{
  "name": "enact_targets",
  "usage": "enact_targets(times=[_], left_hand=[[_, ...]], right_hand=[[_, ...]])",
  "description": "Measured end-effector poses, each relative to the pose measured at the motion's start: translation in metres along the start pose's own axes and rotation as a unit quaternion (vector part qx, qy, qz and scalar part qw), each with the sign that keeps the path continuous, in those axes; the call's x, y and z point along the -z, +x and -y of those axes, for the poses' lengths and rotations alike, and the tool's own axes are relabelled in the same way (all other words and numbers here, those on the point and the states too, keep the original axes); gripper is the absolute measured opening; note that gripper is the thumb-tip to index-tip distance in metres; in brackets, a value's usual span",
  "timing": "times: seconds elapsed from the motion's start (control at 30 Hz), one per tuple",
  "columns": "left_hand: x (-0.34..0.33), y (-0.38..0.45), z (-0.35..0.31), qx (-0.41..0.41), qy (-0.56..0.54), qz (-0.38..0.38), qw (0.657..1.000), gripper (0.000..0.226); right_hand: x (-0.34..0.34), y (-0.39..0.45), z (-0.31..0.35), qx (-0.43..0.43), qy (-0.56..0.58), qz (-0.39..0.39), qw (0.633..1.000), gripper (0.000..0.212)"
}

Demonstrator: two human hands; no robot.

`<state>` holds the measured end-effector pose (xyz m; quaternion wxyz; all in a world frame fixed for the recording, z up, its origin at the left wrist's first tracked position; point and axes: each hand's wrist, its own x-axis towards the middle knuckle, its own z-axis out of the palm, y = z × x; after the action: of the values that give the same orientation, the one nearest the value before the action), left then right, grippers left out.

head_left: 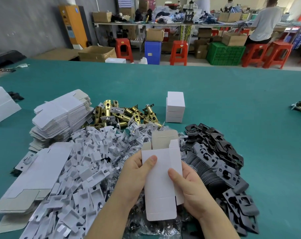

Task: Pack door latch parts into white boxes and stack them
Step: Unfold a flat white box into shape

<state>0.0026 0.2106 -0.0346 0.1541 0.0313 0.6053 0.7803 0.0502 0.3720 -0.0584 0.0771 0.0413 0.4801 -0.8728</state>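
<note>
Box (161, 180), a white carton not yet fully formed, is held upright above the heaps of parts, its top flaps open and its bottom flap hanging loose. Left hand (136, 171) grips its left edge, thumb laid across the front face; right hand (189, 185) grips the right edge, thumb on the front as well, fingers hidden behind. Both hands are thus closed round the box, which sits between them, its upper half standing clear above the thumbs.

Risks, as I judge them: squeezing from both sides could crease the thin card or collapse it flat; with the bottom untucked, any part dropped in would fall straight through. Inserts (87, 163) and bagged screws (137, 135) lie directly underneath, so a slipped box would land among them. Latches (122, 114) sit further off, black plates (215, 152) to the right, flat blanks (63, 114) to the left, and the stack (175, 107) of finished boxes stands beyond, well apart, on the table (232, 94)
</note>
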Motion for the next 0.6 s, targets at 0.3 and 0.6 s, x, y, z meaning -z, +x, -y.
enact_targets(times=[0.3, 0.6], left_hand=[[0.009, 0.003, -0.008, -0.057, 0.004, -0.01, 0.998, 0.037], [0.02, 0.009, -0.009, -0.056, 0.049, 0.01, 0.997, 0.065]], right_hand=[[0.001, 0.002, -0.002, 0.056, -0.102, -0.007, 0.993, 0.049], [-0.001, 0.002, -0.001, 0.083, -0.121, -0.018, 0.989, 0.074]])
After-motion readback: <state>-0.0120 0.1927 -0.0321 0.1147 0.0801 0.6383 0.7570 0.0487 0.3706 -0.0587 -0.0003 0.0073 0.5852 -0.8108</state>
